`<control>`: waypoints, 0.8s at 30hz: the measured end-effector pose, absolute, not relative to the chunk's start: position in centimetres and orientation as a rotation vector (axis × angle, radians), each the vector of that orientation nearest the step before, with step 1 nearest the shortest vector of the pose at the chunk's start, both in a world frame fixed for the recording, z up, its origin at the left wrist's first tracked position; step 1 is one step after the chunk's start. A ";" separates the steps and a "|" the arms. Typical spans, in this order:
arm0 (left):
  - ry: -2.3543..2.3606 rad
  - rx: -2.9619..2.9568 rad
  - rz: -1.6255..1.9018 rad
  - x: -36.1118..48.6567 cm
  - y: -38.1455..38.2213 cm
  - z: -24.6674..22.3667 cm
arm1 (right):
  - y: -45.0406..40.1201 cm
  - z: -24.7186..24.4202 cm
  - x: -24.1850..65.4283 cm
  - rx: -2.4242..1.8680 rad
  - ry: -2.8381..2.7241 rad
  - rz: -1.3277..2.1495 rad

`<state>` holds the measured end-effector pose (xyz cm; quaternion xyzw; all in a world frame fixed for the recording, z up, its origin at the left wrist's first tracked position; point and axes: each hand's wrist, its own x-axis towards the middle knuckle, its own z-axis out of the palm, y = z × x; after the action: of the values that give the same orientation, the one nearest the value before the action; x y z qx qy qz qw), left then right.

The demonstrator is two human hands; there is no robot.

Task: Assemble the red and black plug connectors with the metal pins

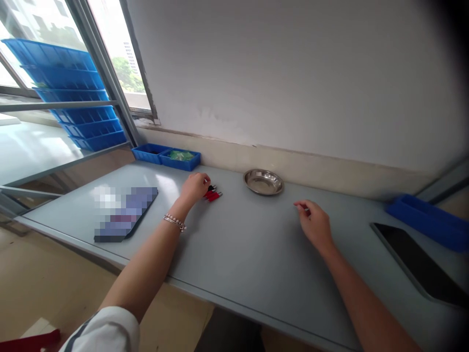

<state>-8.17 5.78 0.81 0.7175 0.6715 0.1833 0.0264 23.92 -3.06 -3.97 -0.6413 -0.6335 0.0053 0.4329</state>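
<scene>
No text, label or number can be read, and the flat item (124, 214) is pixelated beyond reading

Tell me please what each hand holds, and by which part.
The right hand pinches a small pale piece at its fingertips; which part is too small to tell. The left hand touches red-and-black pieces; a grip cannot be told.

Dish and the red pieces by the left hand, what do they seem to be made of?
The red pieces look like glossy plastic, with grey, metal-looking tips, though they are too small to be sure. The dish looks like stainless steel, with a bright, reflective sheen across its rim and bowl.
</scene>
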 end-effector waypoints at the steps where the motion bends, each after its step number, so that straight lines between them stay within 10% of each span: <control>1: 2.088 2.207 0.575 -8.2 5.8 0.9 | -3.2 -3.9 23.8 -1.594 -1.571 0.023; 24: 2.038 2.309 0.078 -6.7 4.2 1.3 | -4.6 -2.7 21.2 -1.473 -1.715 0.122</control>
<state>-6.74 4.18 1.34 0.7491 0.6613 0.0253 0.0303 21.25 -4.56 -2.66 -0.5889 -0.6857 0.0486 0.4251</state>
